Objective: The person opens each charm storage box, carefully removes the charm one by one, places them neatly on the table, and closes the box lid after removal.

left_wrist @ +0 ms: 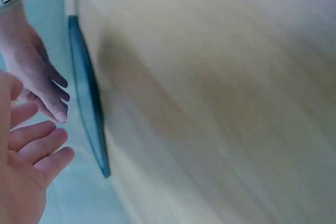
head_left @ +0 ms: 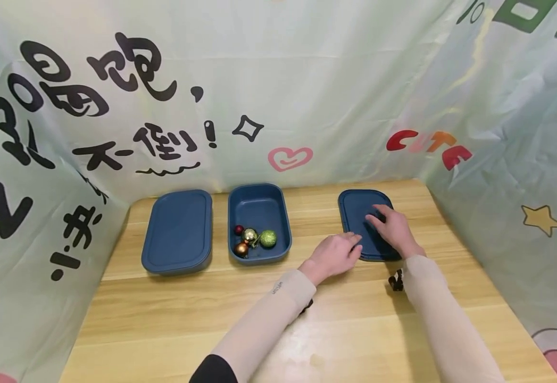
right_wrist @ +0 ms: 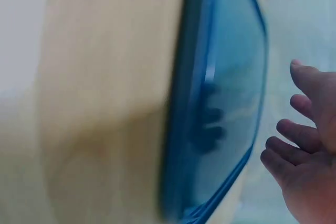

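A dark blue rectangular lid (head_left: pixel 355 205) lies flat on the right part of the table. My left hand (head_left: pixel 334 256) is at the lid's near left edge, its fingers loosely bent; in the left wrist view this hand (left_wrist: pixel 31 156) appears apart from the lid (left_wrist: pixel 86 98). Over the lid's right side hovers my right hand (head_left: pixel 395 230), fingers spread. The right wrist view shows a gap between the right hand (right_wrist: pixel 310 135) and the lid (right_wrist: pixel 236 51), whose glossy surface reflects the fingers. Neither hand holds anything.
An uncovered blue box (head_left: pixel 259 260) at centre back holds several small balls, including a glittery green one (head_left: pixel 268 238) and a gold one (head_left: pixel 249 235). Left of it stands a blue box with its lid on (head_left: pixel 177 229). A printed cloth (head_left: pixel 345 96) hangs behind the wooden table (head_left: pixel 345 330).
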### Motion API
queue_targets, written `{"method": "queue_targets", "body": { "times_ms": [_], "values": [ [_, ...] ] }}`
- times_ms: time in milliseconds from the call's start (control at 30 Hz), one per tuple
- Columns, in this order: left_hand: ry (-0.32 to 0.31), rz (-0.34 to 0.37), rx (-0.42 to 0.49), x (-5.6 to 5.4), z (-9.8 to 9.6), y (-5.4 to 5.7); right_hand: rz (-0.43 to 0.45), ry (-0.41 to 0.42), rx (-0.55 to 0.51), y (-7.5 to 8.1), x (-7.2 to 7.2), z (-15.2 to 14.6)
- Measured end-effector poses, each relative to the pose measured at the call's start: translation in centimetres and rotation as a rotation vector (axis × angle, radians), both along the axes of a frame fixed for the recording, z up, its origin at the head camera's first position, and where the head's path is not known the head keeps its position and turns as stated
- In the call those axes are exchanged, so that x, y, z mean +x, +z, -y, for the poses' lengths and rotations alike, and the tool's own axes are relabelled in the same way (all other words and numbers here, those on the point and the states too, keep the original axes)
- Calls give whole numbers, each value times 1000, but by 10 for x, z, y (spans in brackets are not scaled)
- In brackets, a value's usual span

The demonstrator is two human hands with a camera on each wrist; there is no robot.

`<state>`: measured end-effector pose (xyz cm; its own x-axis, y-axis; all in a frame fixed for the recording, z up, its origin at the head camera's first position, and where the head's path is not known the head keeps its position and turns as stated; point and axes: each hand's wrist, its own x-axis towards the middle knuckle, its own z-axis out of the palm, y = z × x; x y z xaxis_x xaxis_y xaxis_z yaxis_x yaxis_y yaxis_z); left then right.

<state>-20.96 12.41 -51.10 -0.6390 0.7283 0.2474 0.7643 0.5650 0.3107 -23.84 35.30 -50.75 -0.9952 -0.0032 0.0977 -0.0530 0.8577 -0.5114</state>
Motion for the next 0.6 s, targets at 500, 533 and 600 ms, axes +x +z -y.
{"method": "queue_targets", "body": {
  "times_ms": [500, 533, 600],
  "values": [
    [284, 5, 334, -15, 72, 48, -122, 47, -226, 29, -5, 74],
    [312, 23, 350, -17, 78, 50, -121, 55, -235, 30, -6, 80],
    [358, 56, 384, -22, 90, 51, -114, 66, -254, 32, -8, 91]
  ]
}}
